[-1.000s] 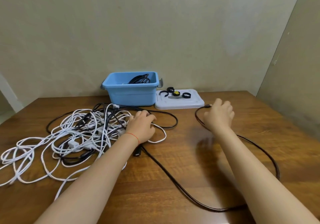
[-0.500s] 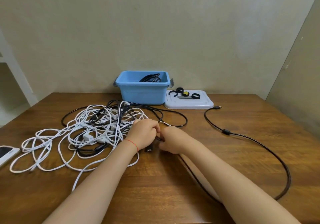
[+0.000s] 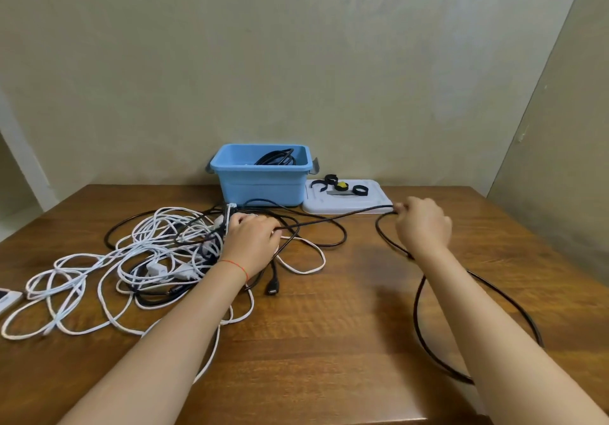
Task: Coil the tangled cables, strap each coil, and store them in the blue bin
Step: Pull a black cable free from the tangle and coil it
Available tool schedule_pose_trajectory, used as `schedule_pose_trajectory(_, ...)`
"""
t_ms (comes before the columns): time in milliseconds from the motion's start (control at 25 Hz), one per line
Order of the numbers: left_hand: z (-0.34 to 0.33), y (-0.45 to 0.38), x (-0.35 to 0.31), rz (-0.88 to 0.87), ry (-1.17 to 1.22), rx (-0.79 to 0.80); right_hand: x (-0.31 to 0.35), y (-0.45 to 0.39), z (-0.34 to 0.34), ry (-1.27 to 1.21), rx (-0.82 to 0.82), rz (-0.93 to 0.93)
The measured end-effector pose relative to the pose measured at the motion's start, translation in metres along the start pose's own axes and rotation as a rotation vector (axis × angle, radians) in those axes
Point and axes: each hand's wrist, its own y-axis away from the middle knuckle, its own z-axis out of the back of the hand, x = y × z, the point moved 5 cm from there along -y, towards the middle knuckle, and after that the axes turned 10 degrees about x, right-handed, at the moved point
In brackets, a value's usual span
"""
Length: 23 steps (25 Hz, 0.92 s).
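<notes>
Your left hand [image 3: 252, 243] sits at the right edge of the tangle of white cables [image 3: 125, 260], fingers curled over a black cable [image 3: 333, 217] where it leaves the pile. Your right hand [image 3: 423, 227] is out to the right, just in front of the white lid [image 3: 372, 201], fingers closed and pinching the same black cable — the stretch between your two hands runs taut and slightly raised above the table [image 3: 329, 326].

From your right hand the black cable drops back toward you, passes under your right forearm, and sweeps in a wide loop across the right side of the table. A black USB connector [image 3: 272, 288] lies on the wood just beside your left wrist, which wears a thin red string bracelet [image 3: 235, 266]. Whether this connector belongs to the held cable, you cannot tell.

The tangle spreads over the left half of the table: mostly white cable, with black loops threaded through it and small white plugs [image 3: 155, 268] in the middle.

The blue bin [image 3: 260, 181] stands at the back edge against the wall, upright, lid off. One black coil [image 3: 276, 158] is already inside, leaning toward its right side. The lid lies flat just right of the bin, touching or nearly touching it. On the lid: black straps [image 3: 360, 190] curled into rings, plus a small yellow item [image 3: 342, 185] — too small to identify.

The corner of a white device [image 3: 6, 298] shows at the far left edge.
</notes>
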Motion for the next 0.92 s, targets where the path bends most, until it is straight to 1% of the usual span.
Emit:
schedule_pose_trajectory(40,-0.001,-0.001,-0.002,-0.006,-0.015,0.003,-0.007,-0.003,0.002,0.096,-0.065,-0.047)
schedule_pose_trajectory(80,-0.001,-0.003,-0.006,-0.016,-0.028,0.007,-0.005,-0.005,0.0,0.167,-0.078,-0.033)
schedule_pose_trajectory(120,-0.002,-0.005,-0.011,-0.027,-0.041,0.01,0.006,-0.005,-0.004,0.199,-0.065,0.044)
schedule_pose_trajectory(200,-0.003,-0.006,-0.019,-0.037,-0.055,0.011,0.043,0.006,-0.019,0.131,-0.018,0.305)
schedule_pose_trajectory(280,-0.002,-0.006,-0.024,-0.032,-0.066,-0.002,0.085,0.028,-0.041,-0.018,0.095,0.555)
schedule_pose_trajectory(320,-0.002,-0.005,-0.025,-0.03,-0.077,-0.006,0.105,0.04,-0.054,-0.071,0.167,0.646)
schedule_pose_trajectory(360,-0.003,-0.003,-0.026,-0.034,-0.09,-0.003,0.121,0.049,-0.067,-0.11,0.229,0.698)
schedule_pose_trajectory(400,-0.004,-0.002,-0.026,-0.044,-0.102,0.001,0.131,0.055,-0.079,-0.15,0.28,0.709)
schedule_pose_trajectory(480,-0.007,0.002,-0.021,-0.055,-0.084,0.002,0.138,0.054,-0.094,-0.216,0.361,0.641)
schedule_pose_trajectory(560,-0.007,0.005,-0.006,-0.021,-0.034,-0.013,0.138,0.048,-0.094,-0.239,0.346,0.603)
schedule_pose_trajectory(680,-0.005,0.007,0.018,0.053,-0.074,-0.027,0.125,0.038,-0.069,-0.429,0.188,0.532)
schedule_pose_trajectory(840,0.014,0.002,0.038,0.18,-0.104,-0.049,0.086,0.023,-0.034,-0.786,-0.06,0.346)
schedule_pose_trajectory(920,0.021,0.0,0.044,0.217,-0.078,-0.096,0.069,0.018,-0.024,-0.871,-0.146,0.253)
